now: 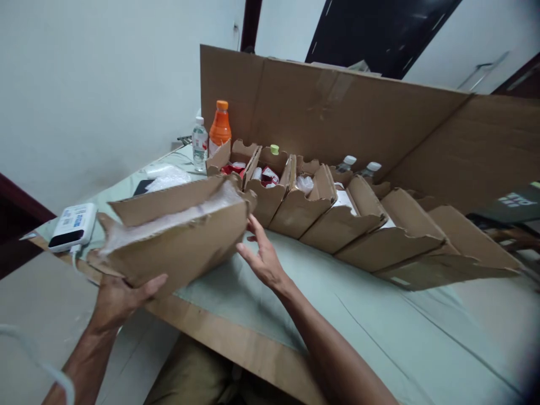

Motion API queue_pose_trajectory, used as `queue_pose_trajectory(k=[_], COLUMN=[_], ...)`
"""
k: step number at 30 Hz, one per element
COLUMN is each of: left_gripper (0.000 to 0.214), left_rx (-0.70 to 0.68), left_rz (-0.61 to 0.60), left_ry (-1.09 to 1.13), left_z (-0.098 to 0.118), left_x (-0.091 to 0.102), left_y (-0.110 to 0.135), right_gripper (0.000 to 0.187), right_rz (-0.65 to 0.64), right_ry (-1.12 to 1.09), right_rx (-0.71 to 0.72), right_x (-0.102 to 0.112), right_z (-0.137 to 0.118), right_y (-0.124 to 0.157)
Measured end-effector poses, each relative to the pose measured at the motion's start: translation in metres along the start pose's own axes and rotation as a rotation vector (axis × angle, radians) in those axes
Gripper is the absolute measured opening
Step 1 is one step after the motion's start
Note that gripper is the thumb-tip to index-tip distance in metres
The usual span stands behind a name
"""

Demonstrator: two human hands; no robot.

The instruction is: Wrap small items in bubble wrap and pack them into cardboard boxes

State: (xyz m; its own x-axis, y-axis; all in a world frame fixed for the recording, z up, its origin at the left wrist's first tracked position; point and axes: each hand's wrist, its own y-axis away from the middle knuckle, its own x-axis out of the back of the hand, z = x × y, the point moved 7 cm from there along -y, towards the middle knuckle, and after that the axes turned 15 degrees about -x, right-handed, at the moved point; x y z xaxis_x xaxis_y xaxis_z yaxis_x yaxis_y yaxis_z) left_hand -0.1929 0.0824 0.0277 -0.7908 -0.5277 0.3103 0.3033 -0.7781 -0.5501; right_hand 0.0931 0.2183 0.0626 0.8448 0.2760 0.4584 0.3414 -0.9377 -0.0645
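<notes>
A long, open-topped cardboard box is tilted above the near left part of the table. Clear plastic wrapping fills its inside; what lies under the plastic cannot be made out. My left hand grips the near left end from below, its thumb against the side wall. At the far right end is my right hand, fingers apart, the fingertips close to or touching the cardboard. Behind it stands a row of similar cardboard boxes, several with red or white packets and plastic inside.
A white power bank with a cable lies at the table's left edge. An orange bottle and a clear water bottle stand at the back. A tall cardboard panel rises behind the row. Pale green cloth covers the table.
</notes>
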Motion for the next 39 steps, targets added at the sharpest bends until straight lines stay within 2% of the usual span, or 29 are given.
queue_pose_trajectory(k=[2,4,6,9,12,16,19,22,28,34,39], left_gripper=[0.084,0.088,0.096,0.114,0.125,0.13,0.132,0.114,0.099,0.106,0.092], left_rx=[0.033,-0.021,-0.094,-0.108,-0.042,0.045,0.103,0.073,0.0,-0.057,-0.109], left_rz=[0.206,0.375,0.484,0.555,0.528,0.433,0.322,0.224,0.169,0.092,-0.087], left_ry=[-0.015,-0.015,-0.043,-0.079,-0.139,-0.345,-0.355,-0.27,-0.261,-0.303,-0.387], left_z=[0.008,0.018,0.021,0.007,-0.014,-0.028,-0.04,-0.05,-0.061,-0.069,-0.068], left_x=[0.024,0.035,0.036,0.022,-0.006,-0.056,-0.095,-0.122,-0.136,-0.146,-0.17], left_y=[-0.015,-0.036,-0.058,-0.092,-0.125,-0.162,-0.173,-0.168,-0.156,-0.162,-0.121], right_gripper=[0.078,0.071,0.066,0.06,0.053,0.044,0.039,0.035,0.028,0.025,0.023], right_rz=[0.016,0.038,0.054,0.098,0.124,0.114,0.104,0.107,0.104,0.108,0.097], right_ry=[0.055,0.161,0.247,0.258,0.239,0.238,0.227,0.212,0.227,0.239,0.257], right_rx=[0.0,-0.017,-0.019,0.013,0.025,0.032,0.056,0.068,0.043,0.036,0.043], right_x=[-0.02,-0.035,-0.043,-0.044,-0.041,-0.041,-0.041,-0.041,-0.042,-0.041,-0.042], right_z=[0.011,0.031,0.051,0.066,0.071,0.072,0.072,0.072,0.07,0.066,0.068], right_y=[-0.017,-0.025,-0.026,-0.025,-0.025,-0.025,-0.025,-0.024,-0.025,-0.026,-0.028])
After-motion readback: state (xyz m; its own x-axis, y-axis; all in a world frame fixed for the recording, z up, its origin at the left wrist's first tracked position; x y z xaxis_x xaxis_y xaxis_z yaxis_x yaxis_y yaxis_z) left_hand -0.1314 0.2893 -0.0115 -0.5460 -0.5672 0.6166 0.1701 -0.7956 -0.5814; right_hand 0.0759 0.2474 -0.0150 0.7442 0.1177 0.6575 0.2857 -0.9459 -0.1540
